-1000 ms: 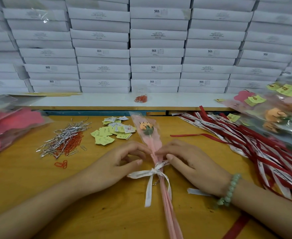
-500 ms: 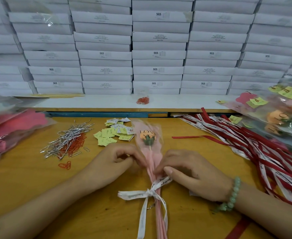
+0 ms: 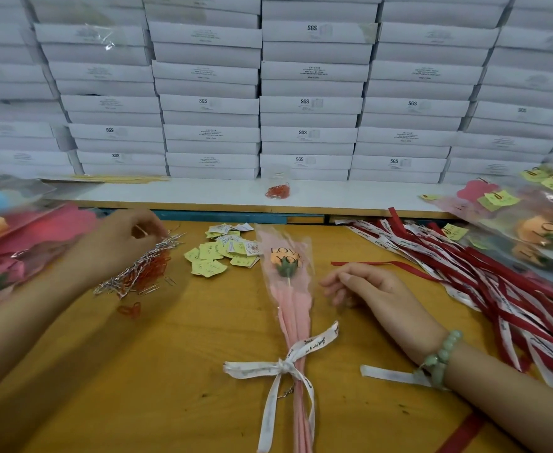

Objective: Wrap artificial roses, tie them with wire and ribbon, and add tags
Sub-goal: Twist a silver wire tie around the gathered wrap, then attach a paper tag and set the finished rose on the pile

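Two hands: left hand (image 3: 121, 243) at the clips (image 3: 138, 271), too blurry to tell if its fingers grip one; right hand (image 3: 376, 289) fingers loose, empty, rose (image 3: 284, 261) just beside them.

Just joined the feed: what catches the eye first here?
A pink-wrapped rose lies at the centre of the table, a white bow tied round its stem. The left hand is at the clips on the left; the right hand rests open beside the rose. Red and white ribbons heap at right; white boxes wall the back.
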The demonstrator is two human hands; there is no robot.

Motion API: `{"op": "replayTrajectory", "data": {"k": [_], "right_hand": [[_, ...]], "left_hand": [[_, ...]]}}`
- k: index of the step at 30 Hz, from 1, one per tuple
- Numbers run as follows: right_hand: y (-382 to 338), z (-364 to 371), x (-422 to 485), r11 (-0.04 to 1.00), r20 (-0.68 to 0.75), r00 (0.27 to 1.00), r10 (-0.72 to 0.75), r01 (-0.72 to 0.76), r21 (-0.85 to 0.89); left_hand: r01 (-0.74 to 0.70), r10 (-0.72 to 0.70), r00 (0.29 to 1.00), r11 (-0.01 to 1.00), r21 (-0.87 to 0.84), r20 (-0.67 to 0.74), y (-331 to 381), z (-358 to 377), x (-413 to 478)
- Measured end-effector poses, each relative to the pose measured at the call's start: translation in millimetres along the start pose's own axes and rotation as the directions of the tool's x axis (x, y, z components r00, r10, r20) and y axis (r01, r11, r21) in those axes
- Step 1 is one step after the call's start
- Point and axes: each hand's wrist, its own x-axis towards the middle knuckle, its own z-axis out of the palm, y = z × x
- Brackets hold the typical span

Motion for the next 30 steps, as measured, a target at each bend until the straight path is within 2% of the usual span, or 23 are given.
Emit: {"op": "replayTrajectory", "data": {"k": [5, 10, 13, 16, 18, 20, 22, 26, 28, 30], "right_hand": [[0.1, 1.5, 0.4, 0.999, 0.026, 0.999, 0.02, -0.021, 0.036], [-0.2, 2.5, -0.3, 1.0, 0.049, 0.999, 0.005, -0.006, 0.025], [0.0, 3.1, -0.8, 1.0, 0.054, 0.999, 0.001, -0.002, 0.012], [-0.3, 3.0, -0.6, 1.0, 0.059, 0.998, 0.004, -0.004, 0.004], [0.2, 2.7, -0.2, 1.0, 0.063, 0.998, 0.004, -0.004, -0.003], [0.5, 2.9, -0.2, 1.0, 0.064, 0.998, 0.003, -0.003, -0.003], [0.1, 2.7, 0.0, 1.0, 0.062, 0.998, 0.004, -0.004, -0.005], [-1.4, 2.1, 3.4, 0.998, 0.039, 0.997, 0.059, -0.061, 0.033], [-4.1, 2.6, 8.9, 0.989, 0.041, 0.99, 0.133, -0.135, 0.053], [-10.6, 4.3, 16.4, 0.98, 0.04, 0.982, 0.186, -0.189, 0.062]], "left_hand": [[-0.301, 0.291, 0.953, 0.936, 0.18, 0.08, 14.3, 36.0, -15.7], [-0.361, 0.318, 0.933, 0.834, 0.418, 0.171, 15.7, 55.2, -19.1], [-0.407, 0.36, 0.913, 0.776, 0.481, 0.192, 13.2, 58.7, -20.4], [-0.413, 0.396, 0.906, 0.752, 0.514, 0.149, 17.1, 58.5, -25.1], [-0.45, 0.47, 0.876, 0.72, 0.528, 0.107, 21.2, 56.8, -27.1], [-0.474, 0.538, 0.842, 0.715, 0.513, 0.028, 21.0, 56.4, -28.3], [-0.467, 0.542, 0.839, 0.757, 0.458, -0.041, 19.7, 55.9, -28.2], [-0.499, 0.54, 0.822, 0.837, 0.226, -0.184, 19.1, 56.2, -28.5], [-0.562, 0.576, 0.792, 0.817, 0.127, -0.201, 21.0, 57.7, -29.3], [-0.64, 0.653, 0.738, 0.757, 0.129, -0.168, 24.1, 60.8, -32.2]]}}
